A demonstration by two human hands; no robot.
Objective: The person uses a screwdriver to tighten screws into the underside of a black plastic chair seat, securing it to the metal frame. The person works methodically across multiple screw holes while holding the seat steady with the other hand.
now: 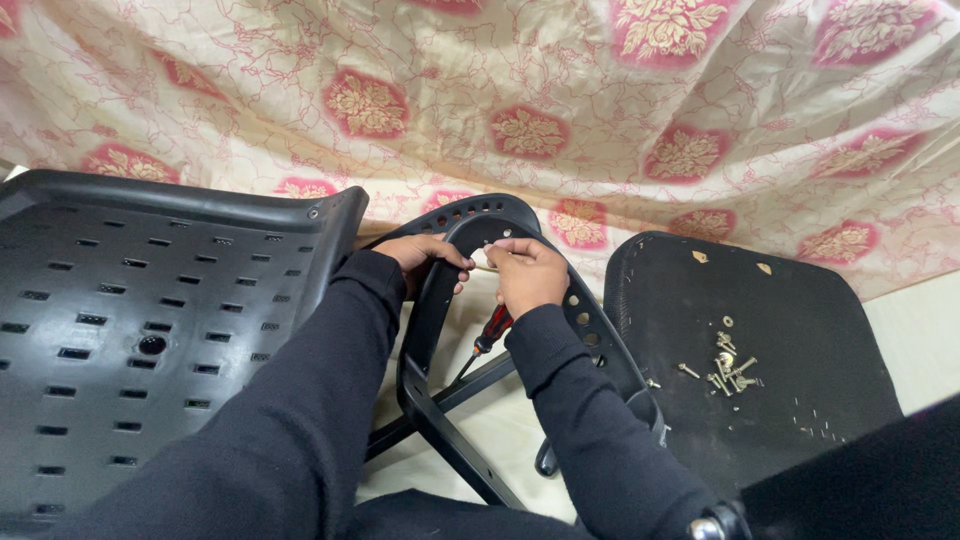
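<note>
A black curved plastic chair frame (pixel 470 225) with rows of holes stands in front of me. My left hand (pixel 425 255) grips its left side near the top of the arch. My right hand (pixel 527 272) is closed at the inner edge of the arch, fingertips pinched on something small that I cannot make out. A red and black screwdriver (pixel 490 335) hangs down from under my right hand, its tip pointing down-left. Both arms wear black sleeves.
A black perforated plastic chair shell (pixel 130 320) lies at the left. At the right is a black padded seat cushion (pixel 760 340) with several loose screws and washers (pixel 728 368) on it. A cream cloth with red flower patches (pixel 560 110) hangs behind.
</note>
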